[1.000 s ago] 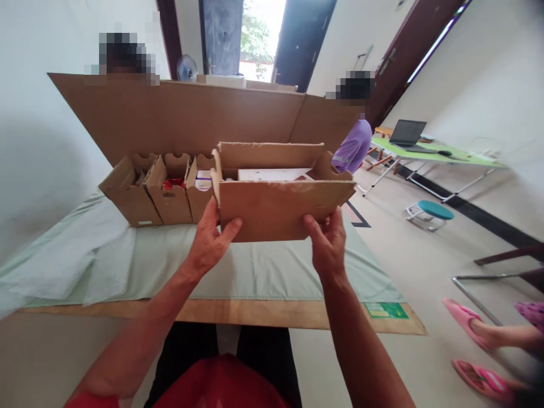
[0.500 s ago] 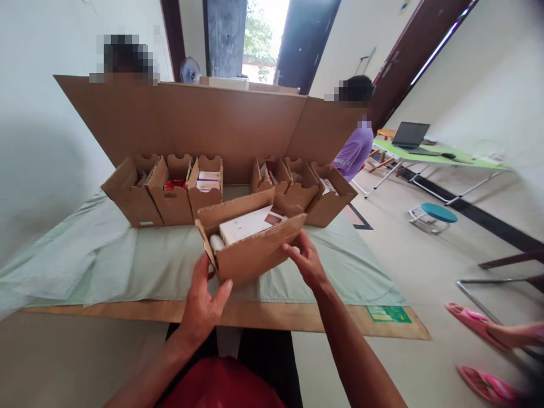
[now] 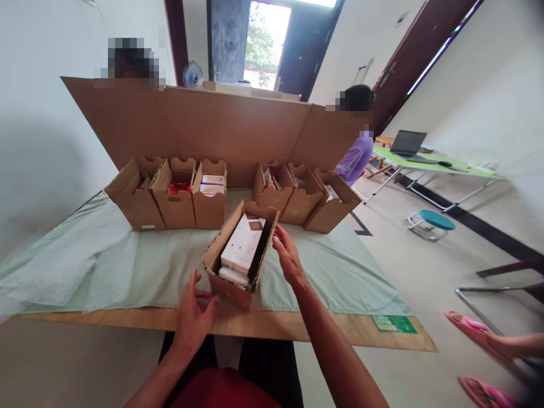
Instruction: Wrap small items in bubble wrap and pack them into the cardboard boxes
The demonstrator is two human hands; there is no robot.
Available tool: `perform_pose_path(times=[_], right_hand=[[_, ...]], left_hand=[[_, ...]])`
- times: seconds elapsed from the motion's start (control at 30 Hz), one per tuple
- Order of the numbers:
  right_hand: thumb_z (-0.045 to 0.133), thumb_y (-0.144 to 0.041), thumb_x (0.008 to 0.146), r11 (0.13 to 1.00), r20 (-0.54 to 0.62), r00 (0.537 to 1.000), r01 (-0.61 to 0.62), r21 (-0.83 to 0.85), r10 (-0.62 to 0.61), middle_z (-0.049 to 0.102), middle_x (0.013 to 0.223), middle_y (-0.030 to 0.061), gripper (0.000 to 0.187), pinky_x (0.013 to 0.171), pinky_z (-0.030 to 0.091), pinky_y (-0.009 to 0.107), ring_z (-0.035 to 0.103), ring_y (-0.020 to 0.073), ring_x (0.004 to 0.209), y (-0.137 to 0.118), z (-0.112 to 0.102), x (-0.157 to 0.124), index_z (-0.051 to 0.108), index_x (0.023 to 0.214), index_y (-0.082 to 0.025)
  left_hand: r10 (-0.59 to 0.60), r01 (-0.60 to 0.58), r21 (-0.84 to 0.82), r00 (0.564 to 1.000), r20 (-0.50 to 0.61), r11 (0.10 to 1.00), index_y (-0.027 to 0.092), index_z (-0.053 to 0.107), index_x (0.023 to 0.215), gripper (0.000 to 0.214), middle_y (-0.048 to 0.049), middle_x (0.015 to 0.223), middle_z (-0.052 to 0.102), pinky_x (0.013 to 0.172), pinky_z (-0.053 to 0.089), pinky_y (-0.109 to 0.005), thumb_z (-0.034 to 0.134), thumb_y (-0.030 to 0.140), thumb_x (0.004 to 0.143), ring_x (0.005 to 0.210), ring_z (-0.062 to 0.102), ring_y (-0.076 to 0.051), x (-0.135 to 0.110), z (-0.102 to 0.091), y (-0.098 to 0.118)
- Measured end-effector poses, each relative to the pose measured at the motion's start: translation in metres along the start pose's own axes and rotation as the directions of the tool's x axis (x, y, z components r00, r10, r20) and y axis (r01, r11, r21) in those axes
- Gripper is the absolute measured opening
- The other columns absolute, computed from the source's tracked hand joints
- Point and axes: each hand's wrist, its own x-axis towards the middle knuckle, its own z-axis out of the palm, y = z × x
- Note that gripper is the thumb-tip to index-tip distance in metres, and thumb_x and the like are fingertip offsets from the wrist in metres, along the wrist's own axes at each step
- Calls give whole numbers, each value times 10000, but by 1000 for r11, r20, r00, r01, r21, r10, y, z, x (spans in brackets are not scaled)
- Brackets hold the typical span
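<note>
Head view, lower centre: the bare left hand [image 3: 194, 313], fingers spread, lies just beside the near end of an open-topped brown cardboard box [image 3: 229, 294] on the green-clothed bench [image 3: 335, 269]. Its long axis runs away, leaning rightward; at its far right corner lies the bare right hand [image 3: 289, 258], fingers apart. Neither grip clamps it; contact is unclear.

Red top [image 3: 225, 390] and black trousers [image 3: 272, 365]

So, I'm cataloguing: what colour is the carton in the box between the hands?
The carton is mostly white with a brown patch: head view.
</note>
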Motion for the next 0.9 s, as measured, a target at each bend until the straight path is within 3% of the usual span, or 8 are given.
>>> perform_pose_path(times=[0.13, 0.3, 0.47, 0.57, 0.67, 0.77, 0.9], right_hand=[[494, -597, 978, 999, -76, 996, 39, -26, -40, 561, 1534, 97, 613, 1178, 406, 485, 513, 271, 1406, 0, 17, -3, 541, 1473, -238], [463, -663, 968, 999, -69, 997, 42, -26, -44, 565, 1529, 115, 680, 1230, 343, 462, 500, 266, 1431, 7, 33, 12, 562, 1459, -204], [445, -699, 968, 998, -47, 997, 61, 17, -60, 567, 1530, 111, 698, 1237, 337, 446, 494, 257, 1441, 15, 41, 27, 582, 1445, -208], [421, -744, 954, 996, -71, 996, 56, 76, -51, 589, 1504, 124, 740, 1197, 394, 479, 528, 274, 1409, 25, 42, 35, 582, 1440, -210], [424, -772, 935, 992, -77, 997, 4, 124, 5, 563, 1528, 132, 772, 1138, 455, 506, 540, 293, 1400, 40, 36, 36, 553, 1468, -229], [499, -763, 910, 992, -59, 995, -80, 99, 86, 556, 1536, 128, 749, 1151, 438, 522, 531, 308, 1411, 56, 26, 31, 572, 1452, -251], [594, -737, 868, 989, 19, 991, -130, 70, 129, 620, 1465, 139, 732, 1130, 466, 520, 574, 329, 1364, 72, 23, 20, 618, 1406, -242]], left_hand=[[-51, 65, -71, 982, 180, 995, 182, 603, 1239, 465, -75, 1071, 693, 669, 557, -309, 648, 446, 858, 773, 666, -179, 23, 15, 7], [-35, 51, -87, 984, 177, 995, 166, 607, 1198, 389, -37, 907, 684, 735, 535, -332, 580, 423, 908, 741, 641, -186, 52, 42, 15], [7, 3, -106, 995, 100, 994, 160, 524, 1345, 506, -98, 1122, 675, 837, 562, -369, 593, 397, 904, 837, 672, -194, 74, 68, 8], [3, 14, -192, 996, 88, 981, 152, 337, 1519, 731, -176, 1308, 615, 995, 547, -441, 620, 372, 882, 1107, 679, -253, 78, 85, 3], [34, -17, -244, 997, 63, 970, 177, 217, 1580, 845, -229, 1544, 423, 1145, 451, -511, 636, 348, 866, 1417, 506, -316, 77, 98, 0], [75, -47, -243, 991, 108, 969, 232, 275, 1560, 766, -189, 1628, 311, 1184, 417, -523, 619, 319, 882, 1492, 418, -322, 72, 105, 1], [9, 42, -253, 981, 196, 967, 227, 353, 1509, 693, -181, 1590, 361, 1135, 481, -519, 622, 293, 873, 1426, 493, -324, 74, 115, 8]])
